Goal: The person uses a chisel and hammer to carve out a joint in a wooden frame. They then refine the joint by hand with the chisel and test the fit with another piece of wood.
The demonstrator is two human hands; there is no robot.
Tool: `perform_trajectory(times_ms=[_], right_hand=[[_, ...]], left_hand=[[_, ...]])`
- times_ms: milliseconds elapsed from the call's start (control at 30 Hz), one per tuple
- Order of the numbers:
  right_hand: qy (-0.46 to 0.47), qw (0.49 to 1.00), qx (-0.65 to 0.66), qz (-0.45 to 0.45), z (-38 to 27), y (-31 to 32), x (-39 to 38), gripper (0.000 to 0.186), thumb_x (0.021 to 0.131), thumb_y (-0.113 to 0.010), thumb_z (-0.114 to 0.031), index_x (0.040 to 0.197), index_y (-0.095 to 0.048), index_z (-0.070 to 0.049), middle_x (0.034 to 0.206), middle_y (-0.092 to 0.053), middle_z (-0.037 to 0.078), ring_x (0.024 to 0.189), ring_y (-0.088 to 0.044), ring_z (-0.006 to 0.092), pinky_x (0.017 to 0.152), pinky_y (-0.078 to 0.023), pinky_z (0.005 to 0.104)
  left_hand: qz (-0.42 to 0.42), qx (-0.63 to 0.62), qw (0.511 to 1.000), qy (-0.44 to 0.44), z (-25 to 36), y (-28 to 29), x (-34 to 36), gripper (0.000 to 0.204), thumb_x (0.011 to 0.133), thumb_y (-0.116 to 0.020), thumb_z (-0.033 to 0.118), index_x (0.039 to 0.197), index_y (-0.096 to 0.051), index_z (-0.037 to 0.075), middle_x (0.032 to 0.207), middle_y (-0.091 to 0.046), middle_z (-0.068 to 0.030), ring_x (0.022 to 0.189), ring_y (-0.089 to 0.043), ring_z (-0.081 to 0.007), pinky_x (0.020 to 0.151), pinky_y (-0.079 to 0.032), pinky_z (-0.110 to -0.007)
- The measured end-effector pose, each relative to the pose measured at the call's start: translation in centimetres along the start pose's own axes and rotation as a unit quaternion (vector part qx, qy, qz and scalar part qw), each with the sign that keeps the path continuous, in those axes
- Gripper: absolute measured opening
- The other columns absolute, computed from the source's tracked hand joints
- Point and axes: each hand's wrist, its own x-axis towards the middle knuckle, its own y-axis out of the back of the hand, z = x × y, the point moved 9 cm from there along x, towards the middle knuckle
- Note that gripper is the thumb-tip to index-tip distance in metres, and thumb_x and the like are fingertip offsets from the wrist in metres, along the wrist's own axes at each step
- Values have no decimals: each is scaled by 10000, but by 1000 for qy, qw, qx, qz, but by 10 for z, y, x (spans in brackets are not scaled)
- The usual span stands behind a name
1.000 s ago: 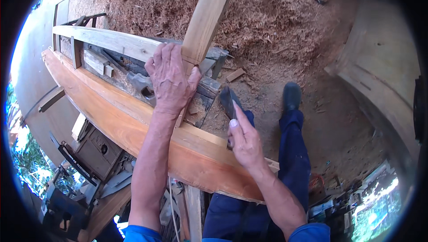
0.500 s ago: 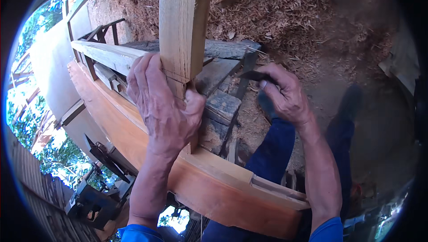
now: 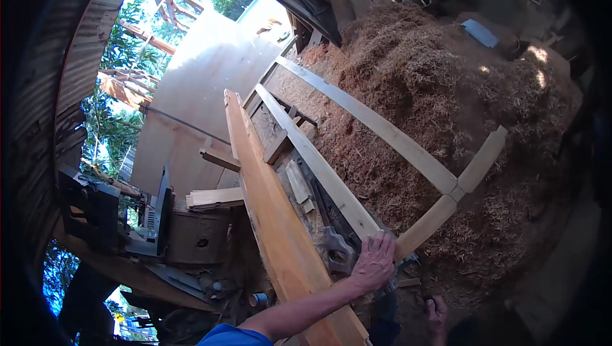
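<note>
Left hand [image 3: 375, 263] at end of crosspiece [image 3: 440, 211]

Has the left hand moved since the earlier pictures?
No, judged against the pale middle rail: the left hand is still at that rail's near end.

My pale wooden frame, with two long rails running away from a crosspiece

Seen from my left hand [image 3: 375, 262], the inner rail [image 3: 325, 170] stretches toward eleven o'clock, smooth and narrow, its near end at my fingers. The crosspiece [image 3: 424, 228] slants off between one and two o'clock, its lower end partly covered by my hand. Partway along it, the outer rail [image 3: 376, 132] butts in at a tight joint edged by dark lines, then runs back toward ten o'clock. Past that joint the crosspiece carries on to a free, angled tip.
</note>
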Motion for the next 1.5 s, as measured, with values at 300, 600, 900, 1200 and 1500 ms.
perform_trajectory(times_ms=[300,600,900,1200,1500], right_hand=[[-20,978,-198,59,-101,32,-63,307,1018,-593,-247,1226,-670,-34,891,-685,87,796,-639,225,735,-515,372],[-106,981,-123,104,-108,3,-131,389,1020,-602,-347,1195,-694,-12,973,-724,157,881,-690,296,794,-539,394],[-95,985,-103,103,-86,34,-188,358,1021,-598,-328,1247,-700,-70,1179,-730,166,1103,-689,336,936,-535,395],[-25,981,-118,149,-73,101,-195,342,1034,-587,-311,1317,-685,-145,1190,-736,143,885,-753,231,795,-566,353],[8,975,-183,125,-93,84,-185,331,1026,-604,-306,1272,-708,-110,1151,-750,136,932,-745,225,824,-563,343]], left_hand=[[33,2,999,26,0,-4,2,672,799,-668,341,1319,-531,-62,1338,-490,-223,1357,-392,-397,1089,-303,-602],[40,35,998,-25,-3,-19,1,678,833,-655,373,1326,-531,-74,1320,-508,-232,1332,-424,-416,1053,-348,-606],[-5,100,995,7,4,-19,9,684,763,-732,334,1268,-539,-85,1275,-475,-230,1286,-421,-404,1060,-338,-573],[-47,26,999,6,0,-19,9,734,750,-779,422,1246,-539,-62,1251,-474,-207,1253,-434,-383,1018,-358,-535],[-42,23,999,13,2,-11,5,670,814,-678,391,1309,-537,-38,1326,-485,-227,1328,-405,-403,1053,-340,-570]])
